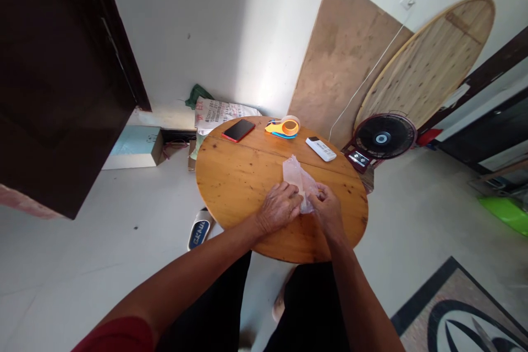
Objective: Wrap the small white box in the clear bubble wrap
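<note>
A thin, pale pink plastic bag (293,172), crumpled and partly folded, lies on the round wooden table (235,176). My left hand (280,208) rests on the near left side of the bag with its fingers curled down onto it. At the bag's right edge, my right hand (328,208) pinches the film between thumb and fingers. Parts of the bag are hidden under both hands.
Toward the table's far side lie a red-edged phone (239,130), an orange tape dispenser (284,127) and a white remote control (320,149). A fan (384,136) stands right of the table. Boards (346,38) lean on the wall; a printed sack (223,111) sits behind.
</note>
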The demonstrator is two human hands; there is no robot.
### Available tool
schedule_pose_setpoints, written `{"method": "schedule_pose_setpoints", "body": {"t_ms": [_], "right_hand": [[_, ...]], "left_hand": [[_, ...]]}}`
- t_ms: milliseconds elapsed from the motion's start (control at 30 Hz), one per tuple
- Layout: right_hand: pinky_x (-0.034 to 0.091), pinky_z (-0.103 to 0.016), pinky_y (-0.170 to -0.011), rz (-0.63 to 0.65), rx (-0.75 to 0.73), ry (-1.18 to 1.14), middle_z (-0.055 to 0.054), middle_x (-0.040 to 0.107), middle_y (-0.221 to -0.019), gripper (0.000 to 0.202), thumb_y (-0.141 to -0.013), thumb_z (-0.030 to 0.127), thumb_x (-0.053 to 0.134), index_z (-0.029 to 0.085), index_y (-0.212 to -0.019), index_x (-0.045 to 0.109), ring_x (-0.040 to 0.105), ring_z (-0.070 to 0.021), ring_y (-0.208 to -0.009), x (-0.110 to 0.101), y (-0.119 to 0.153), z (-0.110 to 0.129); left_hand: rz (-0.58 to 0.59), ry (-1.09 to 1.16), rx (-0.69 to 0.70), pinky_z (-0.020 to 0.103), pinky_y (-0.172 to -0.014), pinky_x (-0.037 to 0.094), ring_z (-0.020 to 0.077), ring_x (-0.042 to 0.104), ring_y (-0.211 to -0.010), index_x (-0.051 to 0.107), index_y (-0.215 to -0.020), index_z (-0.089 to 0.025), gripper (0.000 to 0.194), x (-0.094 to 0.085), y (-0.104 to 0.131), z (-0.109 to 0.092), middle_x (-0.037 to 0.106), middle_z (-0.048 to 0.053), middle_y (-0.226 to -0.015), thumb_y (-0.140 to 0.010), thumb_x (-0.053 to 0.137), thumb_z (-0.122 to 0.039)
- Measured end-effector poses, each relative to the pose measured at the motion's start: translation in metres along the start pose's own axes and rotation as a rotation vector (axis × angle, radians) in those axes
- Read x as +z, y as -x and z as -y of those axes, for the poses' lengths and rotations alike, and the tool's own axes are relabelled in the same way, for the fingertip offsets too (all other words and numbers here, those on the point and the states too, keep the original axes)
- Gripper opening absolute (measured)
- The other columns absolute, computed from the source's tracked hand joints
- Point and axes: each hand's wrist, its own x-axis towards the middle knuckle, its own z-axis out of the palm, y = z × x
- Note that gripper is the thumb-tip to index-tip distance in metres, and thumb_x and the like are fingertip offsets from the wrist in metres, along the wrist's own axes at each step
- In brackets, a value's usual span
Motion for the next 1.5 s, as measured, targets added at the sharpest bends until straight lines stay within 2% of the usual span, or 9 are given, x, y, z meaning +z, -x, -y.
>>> {"method": "schedule_pose_setpoints", "body": {"t_ms": [333, 433, 567, 767, 833, 1000, 1133, 1300, 1500], "right_hand": [[0.05, -0.038, -0.078, 0.032, -0.05, 0.176, -0.012, 0.071, -0.09, 0.05, -0.08, 0.046, 0.051, 0.011, -0.114, 0.062, 0.066, -0.0253, -0.082, 0.002, 0.013, 0.014], [0.05, -0.037, -0.079, 0.111, -0.079, 0.139, -0.008, 0.071, -0.082, 0.044, -0.085, 0.041, 0.044, 0.014, -0.115, 0.061, 0.066, -0.0229, -0.078, -0.004, 0.018, 0.016], [0.052, -0.035, -0.074, 0.197, -0.12, 0.14, -0.009, 0.07, -0.1, 0.044, -0.08, 0.034, 0.05, 0.017, -0.121, 0.055, 0.065, -0.02, -0.075, -0.006, 0.019, 0.013], [0.049, -0.032, -0.068, 0.171, -0.264, 0.424, -0.007, 0.07, -0.098, 0.047, -0.081, 0.028, 0.049, 0.02, -0.127, 0.053, 0.063, -0.0187, -0.072, 0.002, 0.021, 0.012], [0.048, -0.032, -0.069, 0.144, -0.325, 0.491, -0.008, 0.07, -0.095, 0.048, -0.082, 0.026, 0.047, 0.021, -0.129, 0.052, 0.064, -0.0201, -0.075, 0.003, 0.022, 0.012], [0.049, -0.034, -0.069, 0.181, -0.352, 0.576, -0.01, 0.07, -0.098, 0.05, -0.083, 0.026, 0.045, 0.02, -0.132, 0.05, 0.064, -0.0224, -0.078, 0.0, 0.02, 0.012], [0.049, -0.035, -0.072, 0.289, -0.319, 0.492, -0.011, 0.069, -0.104, 0.06, -0.077, 0.016, 0.042, 0.016, -0.137, 0.044, 0.063, -0.0207, -0.077, -0.01, 0.012, 0.015], [0.051, -0.032, -0.07, 0.45, -0.27, 0.193, -0.007, 0.07, -0.101, 0.05, -0.078, 0.02, 0.046, 0.019, -0.127, 0.053, 0.064, -0.018, -0.075, -0.021, -0.005, 0.012], [0.05, -0.031, -0.071, 0.279, -0.217, 0.041, -0.004, 0.07, -0.085, 0.02, -0.08, 0.032, 0.054, 0.018, -0.088, 0.066, 0.063, -0.0185, -0.076, -0.016, -0.038, -0.011]], "left_hand": [[-0.077, 0.206, -0.048, 0.033, -0.087, 0.042, 0.0196, 0.051, -0.093, 0.062, -0.092, -0.018, 0.015, 0.005, 0.0, 0.003, 0.061, 0.006, -0.098, -0.088, 0.047, -0.018], [-0.096, 0.301, -0.131, 0.033, -0.086, 0.044, 0.0199, 0.053, -0.093, 0.057, -0.095, -0.018, 0.012, 0.005, 0.0, 0.002, 0.061, 0.006, -0.094, -0.085, 0.05, -0.019], [-0.14, 0.409, -0.203, 0.033, -0.083, 0.046, 0.0203, 0.054, -0.093, 0.052, -0.102, -0.019, 0.024, 0.004, 0.0, 0.002, 0.061, 0.006, -0.097, -0.078, 0.055, -0.02], [-0.194, 0.587, -0.356, 0.026, -0.068, 0.045, 0.0137, 0.053, -0.075, 0.053, -0.094, -0.018, 0.022, 0.001, -0.002, 0.003, 0.055, 0.002, -0.086, -0.072, 0.057, -0.016], [-0.185, 0.605, -0.428, 0.024, -0.064, 0.043, 0.0112, 0.05, -0.068, 0.054, -0.083, -0.018, 0.01, 0.0, -0.003, 0.003, 0.052, 0.0, -0.081, -0.076, 0.058, -0.023], [0.0, 0.544, -0.604, 0.024, -0.062, 0.038, 0.012, 0.05, -0.068, 0.054, -0.068, -0.016, 0.027, -0.009, -0.013, 0.001, 0.052, -0.001, -0.072, -0.076, 0.063, -0.041], [0.127, 0.521, -0.65, 0.024, -0.059, 0.035, 0.0129, 0.051, -0.069, 0.055, -0.068, -0.016, 0.026, -0.014, -0.019, -0.002, 0.056, 0.0, -0.072, -0.074, 0.065, -0.039], [0.125, 0.508, -0.617, 0.023, -0.061, 0.038, 0.013, 0.052, -0.071, 0.056, -0.072, -0.016, 0.02, -0.011, -0.018, -0.001, 0.054, -0.001, -0.073, -0.075, 0.063, -0.035], [0.133, 0.335, -0.472, 0.037, -0.082, 0.045, 0.0228, 0.052, -0.091, 0.055, -0.09, -0.018, 0.032, -0.012, -0.026, 0.008, 0.057, 0.004, -0.092, -0.064, 0.07, -0.026]]}}
